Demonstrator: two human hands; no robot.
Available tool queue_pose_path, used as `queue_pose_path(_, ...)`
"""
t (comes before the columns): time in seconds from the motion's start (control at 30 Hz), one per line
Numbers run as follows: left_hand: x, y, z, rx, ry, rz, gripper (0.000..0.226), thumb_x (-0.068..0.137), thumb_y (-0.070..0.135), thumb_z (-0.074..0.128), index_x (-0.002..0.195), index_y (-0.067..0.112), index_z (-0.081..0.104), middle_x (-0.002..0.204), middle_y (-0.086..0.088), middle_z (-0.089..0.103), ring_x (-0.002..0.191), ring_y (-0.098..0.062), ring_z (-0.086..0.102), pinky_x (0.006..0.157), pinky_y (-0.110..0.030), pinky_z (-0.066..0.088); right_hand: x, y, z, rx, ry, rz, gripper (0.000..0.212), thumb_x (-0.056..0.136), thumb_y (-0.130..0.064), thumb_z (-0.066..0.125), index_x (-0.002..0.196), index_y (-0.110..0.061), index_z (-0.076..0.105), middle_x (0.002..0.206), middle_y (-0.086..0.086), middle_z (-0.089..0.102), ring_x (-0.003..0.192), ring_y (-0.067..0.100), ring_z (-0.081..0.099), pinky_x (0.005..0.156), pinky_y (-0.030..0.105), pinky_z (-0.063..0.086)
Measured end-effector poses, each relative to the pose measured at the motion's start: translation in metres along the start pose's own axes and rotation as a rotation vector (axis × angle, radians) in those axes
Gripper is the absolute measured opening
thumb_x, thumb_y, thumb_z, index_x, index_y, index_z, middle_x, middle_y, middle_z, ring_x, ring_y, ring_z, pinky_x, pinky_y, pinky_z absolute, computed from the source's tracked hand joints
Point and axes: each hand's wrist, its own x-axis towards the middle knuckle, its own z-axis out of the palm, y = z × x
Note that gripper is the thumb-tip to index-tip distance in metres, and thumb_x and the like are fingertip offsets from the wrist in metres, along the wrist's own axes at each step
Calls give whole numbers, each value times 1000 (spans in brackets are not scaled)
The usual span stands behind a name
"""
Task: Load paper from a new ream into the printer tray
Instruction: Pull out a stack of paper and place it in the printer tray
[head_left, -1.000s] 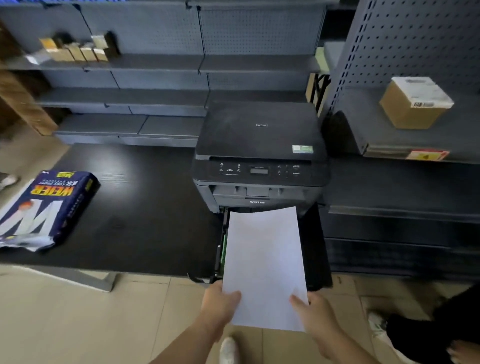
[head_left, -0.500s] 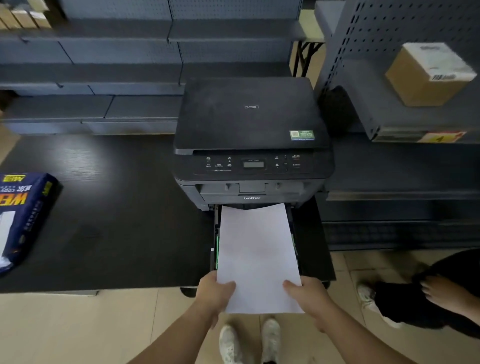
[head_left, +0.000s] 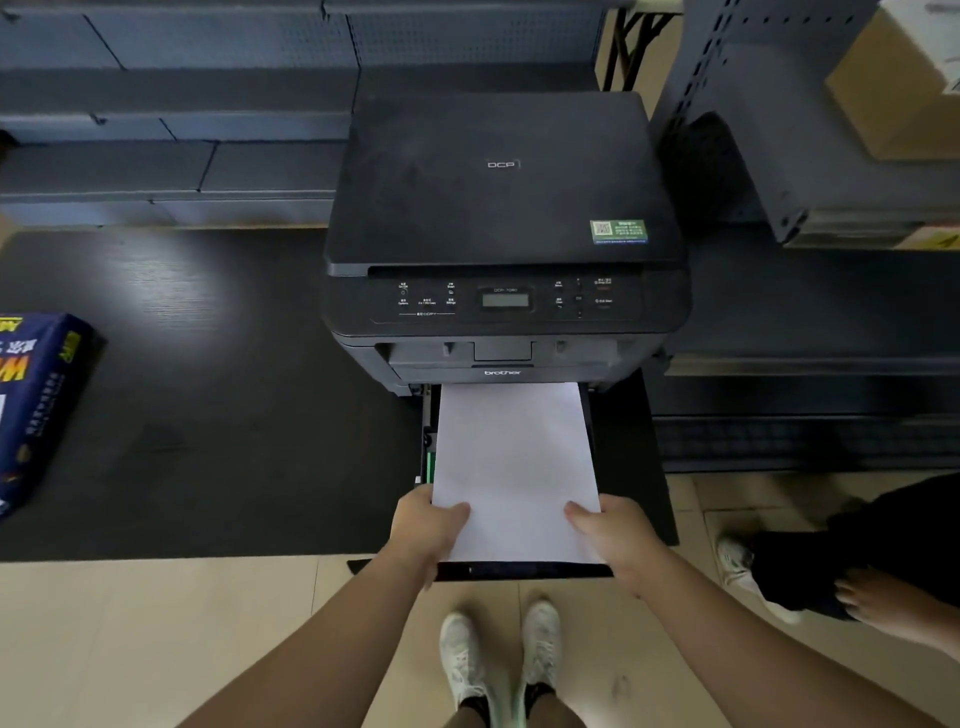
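A black printer (head_left: 501, 208) stands on a dark table, its paper tray (head_left: 524, 570) pulled out toward me. A stack of white paper (head_left: 511, 457) lies along the tray, its far edge under the printer's front. My left hand (head_left: 423, 530) grips the stack's near left corner and my right hand (head_left: 618, 535) grips its near right corner, thumbs on top. The opened blue ream wrapper (head_left: 36, 405) lies at the table's left edge, partly out of view.
The dark table (head_left: 208, 389) stretches left of the printer. Grey metal shelving (head_left: 182, 130) runs behind it; a perforated rack (head_left: 779, 156) with a cardboard box (head_left: 893, 88) stands at the right. Another person's leg and shoe (head_left: 769, 571) are on the floor at the right.
The paper has slid further forward and down into the tray, both hands moving with it. My view has come closer and tilted down, pushing the ream wrapper toward the left edge.
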Motion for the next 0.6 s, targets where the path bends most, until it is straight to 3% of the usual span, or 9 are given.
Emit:
queue_pose_path(0.1, 13, 3, 3, -5, 26, -7, 20, 85, 7, 63, 104, 6, 68, 98, -7, 74, 82, -23, 71, 63, -27, 57, 11, -5, 4, 13, 9, 6, 14, 91, -22, 67, 99, -10, 71, 97, 7, 73, 87, 23, 68, 68, 27, 51)
queue_pose_path(0.33, 29, 4, 13, -2, 74, 14, 21, 85, 8, 60, 105, 11, 65, 97, -3, 71, 87, -24, 69, 73, -33, 57, 33, -14, 13, 69, 29, 28, 19, 92, -15, 67, 107, -5, 71, 102, 10, 70, 93, 28, 65, 81, 33, 49)
queue_pose_path(0.47, 38, 12, 21, 16, 91, 46, 19, 85, 7, 59, 102, 12, 65, 97, -4, 71, 87, -25, 69, 71, -32, 57, 45, -20, 14, 48, 64, 17, 24, 91, -17, 67, 111, -4, 71, 105, 11, 69, 97, 29, 64, 84, 35, 50)
queue_pose_path(0.6, 46, 8, 23, 34, 124, 12, 23, 87, 9, 61, 110, 8, 64, 103, -7, 71, 90, -27, 68, 77, -36, 58, 45, -19, 13, 19, 45, 0, 20, 92, -25, 67, 100, -8, 72, 102, 9, 72, 95, 28, 65, 85, 36, 51)
